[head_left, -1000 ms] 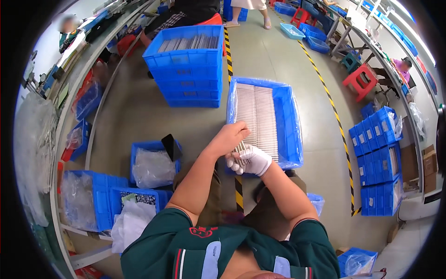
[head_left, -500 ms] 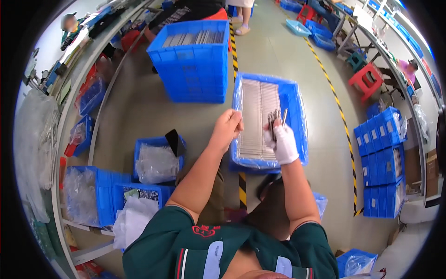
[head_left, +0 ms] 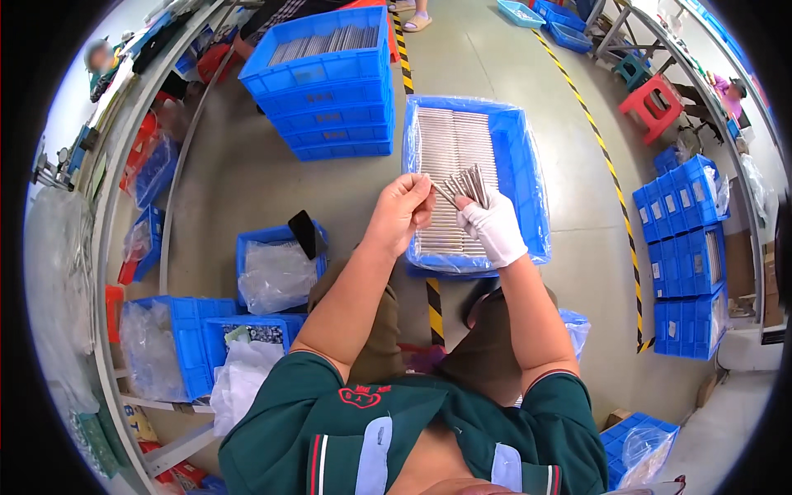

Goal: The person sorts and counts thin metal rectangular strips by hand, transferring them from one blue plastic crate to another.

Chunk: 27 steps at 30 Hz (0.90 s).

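My bare left hand (head_left: pixel 401 210) is closed, its thumb and fingertips pinching the end of a thin metal rod (head_left: pixel 444 194) that slants toward the other hand. In a white glove, my right hand (head_left: pixel 499 233) grips a fanned bunch of silvery metal rods (head_left: pixel 470 181). Both hands are over a blue crate (head_left: pixel 518 157) lined with clear plastic. Rows of similar metal rods (head_left: pixel 452 136) lie side by side along the crate's left and middle, and the blue wall shows at its right.
Stacked blue crates (head_left: pixel 330 107) with rods on top stand at the far left. A blue bin (head_left: pixel 244 264) with plastic bags and a black phone (head_left: pixel 305 235) sits left of my leg. More stacked blue bins (head_left: pixel 683 256) and a red stool (head_left: pixel 652 107) are at right.
My right hand has turned and moved slightly left and up, fanning the bunch of rods. My left hand, previously apart from the bunch, now pinches one rod's end. The view has shifted.
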### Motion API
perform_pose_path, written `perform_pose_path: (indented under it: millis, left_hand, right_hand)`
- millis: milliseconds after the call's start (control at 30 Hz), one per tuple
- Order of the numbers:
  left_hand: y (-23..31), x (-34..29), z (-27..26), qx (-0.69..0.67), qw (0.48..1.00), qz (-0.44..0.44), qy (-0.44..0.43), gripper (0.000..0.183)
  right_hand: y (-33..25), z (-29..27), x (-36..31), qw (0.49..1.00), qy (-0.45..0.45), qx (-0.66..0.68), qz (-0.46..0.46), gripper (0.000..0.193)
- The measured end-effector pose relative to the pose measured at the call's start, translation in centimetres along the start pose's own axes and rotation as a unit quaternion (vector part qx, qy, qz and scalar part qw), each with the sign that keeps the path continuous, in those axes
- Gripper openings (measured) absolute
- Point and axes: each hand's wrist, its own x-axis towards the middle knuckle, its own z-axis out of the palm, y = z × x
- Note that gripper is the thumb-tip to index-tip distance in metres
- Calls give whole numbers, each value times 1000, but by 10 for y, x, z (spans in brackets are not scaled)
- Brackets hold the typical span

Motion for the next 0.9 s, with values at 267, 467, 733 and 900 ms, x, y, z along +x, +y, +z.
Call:
perform_pose_path:
  millis: [267,467,733,900]
  left_hand:
    - [-2,-1,-7,2,1000,-23,-9,13]
    - [1,-3,-11,74,997,20,-15,11]
    - [-12,-2,-17,60,998,5,12,10]
    - [-9,-2,-15,-134,985,-94,-64,11]
  right_hand:
    - [13,-6,3,997,-17,-66,-25,11]
    - [8,0,0,991,-2,-118,-59,13]
    - [13,8,0,972,59,-183,-132,17]
    - [16,9,6,980,43,-108,-159,10]
